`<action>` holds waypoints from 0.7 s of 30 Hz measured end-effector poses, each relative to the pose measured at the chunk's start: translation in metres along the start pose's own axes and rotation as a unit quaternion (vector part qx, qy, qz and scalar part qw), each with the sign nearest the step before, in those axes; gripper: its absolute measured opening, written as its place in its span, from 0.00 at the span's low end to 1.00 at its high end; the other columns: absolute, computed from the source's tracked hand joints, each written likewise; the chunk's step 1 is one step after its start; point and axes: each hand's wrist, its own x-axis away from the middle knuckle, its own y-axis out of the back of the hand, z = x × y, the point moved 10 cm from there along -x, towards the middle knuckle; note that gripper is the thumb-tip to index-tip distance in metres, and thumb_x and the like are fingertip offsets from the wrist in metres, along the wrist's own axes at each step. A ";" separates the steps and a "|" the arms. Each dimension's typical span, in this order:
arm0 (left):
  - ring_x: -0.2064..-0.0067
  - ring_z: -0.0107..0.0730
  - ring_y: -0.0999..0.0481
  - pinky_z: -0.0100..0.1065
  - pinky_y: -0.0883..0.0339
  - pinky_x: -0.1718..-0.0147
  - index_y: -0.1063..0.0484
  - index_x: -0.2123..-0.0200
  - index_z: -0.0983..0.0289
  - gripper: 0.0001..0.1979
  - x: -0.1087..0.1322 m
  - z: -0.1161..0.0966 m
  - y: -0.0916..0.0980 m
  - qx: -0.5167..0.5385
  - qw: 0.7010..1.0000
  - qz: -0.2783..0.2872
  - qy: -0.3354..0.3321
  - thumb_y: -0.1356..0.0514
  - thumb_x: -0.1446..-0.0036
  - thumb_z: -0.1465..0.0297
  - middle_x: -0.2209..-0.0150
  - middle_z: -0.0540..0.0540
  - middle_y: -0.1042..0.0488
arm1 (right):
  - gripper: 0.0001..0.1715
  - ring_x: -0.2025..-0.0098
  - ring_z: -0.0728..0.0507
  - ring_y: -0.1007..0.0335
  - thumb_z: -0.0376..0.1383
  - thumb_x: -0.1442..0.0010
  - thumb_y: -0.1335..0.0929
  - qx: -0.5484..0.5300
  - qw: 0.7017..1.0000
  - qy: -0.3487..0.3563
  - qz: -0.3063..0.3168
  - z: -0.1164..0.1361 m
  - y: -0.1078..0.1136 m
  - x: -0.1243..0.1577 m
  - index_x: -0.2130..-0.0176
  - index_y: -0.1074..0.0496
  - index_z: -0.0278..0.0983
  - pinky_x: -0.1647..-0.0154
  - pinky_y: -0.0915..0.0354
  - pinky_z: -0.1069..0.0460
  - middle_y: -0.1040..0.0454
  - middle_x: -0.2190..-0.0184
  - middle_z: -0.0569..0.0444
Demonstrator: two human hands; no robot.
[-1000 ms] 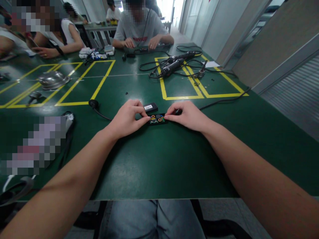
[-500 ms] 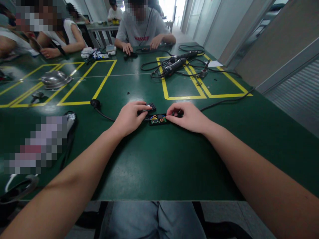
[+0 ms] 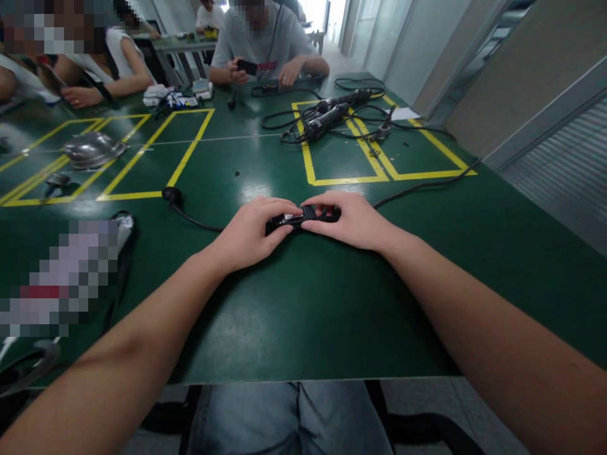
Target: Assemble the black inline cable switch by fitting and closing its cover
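A narrow black plastic casing is between my hands on the green table, with a ribbed black cover over it; the circuit board inside is hidden. My left hand grips the casing's left part, thumb in front and fingers behind. My right hand pinches its right part near the ribbed end. Whether the cover is fully seated I cannot tell. From the left side a black cable runs to a round black plug. Another cable leads away behind my right hand.
Black tools with coiled cords lie inside yellow tape marks at the far right. A metal bowl-like part is at the far left. Nearer left is a blurred-out package. Across the table, a person holds a dark piece.
The ribbed cover has moved from behind the open casing onto it, covering the circuit board. Both hands have closed in around it. The person opposite has raised a dark piece off the table.
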 end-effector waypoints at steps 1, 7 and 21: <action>0.38 0.50 0.15 0.52 0.25 0.32 0.13 0.42 0.58 0.16 0.000 0.002 0.000 0.009 1.000 0.000 0.003 0.36 0.28 0.65 0.41 0.59 0.12 | 0.24 0.61 0.40 0.25 0.52 0.37 0.20 0.000 1.000 -0.002 0.001 0.000 0.000 0.000 0.48 0.10 0.42 0.56 0.31 0.45 0.15 0.60 0.50; 0.44 0.48 0.14 0.49 0.22 0.37 0.13 0.42 0.56 0.17 -0.002 0.011 0.001 0.021 0.999 0.011 0.049 0.32 0.32 0.66 0.45 0.57 0.11 | 0.25 0.61 0.39 0.23 0.51 0.40 0.18 -0.014 1.000 -0.011 0.008 -0.003 0.000 -0.001 0.48 0.10 0.41 0.55 0.31 0.44 0.15 0.60 0.50; 0.44 0.47 0.14 0.51 0.24 0.37 0.14 0.41 0.55 0.17 -0.004 0.015 -0.002 0.033 0.998 0.011 0.057 0.30 0.32 0.68 0.45 0.56 0.11 | 0.22 0.61 0.38 0.23 0.49 0.41 0.17 -0.010 1.000 -0.011 -0.006 -0.006 -0.002 0.004 0.53 0.12 0.41 0.56 0.30 0.44 0.16 0.62 0.50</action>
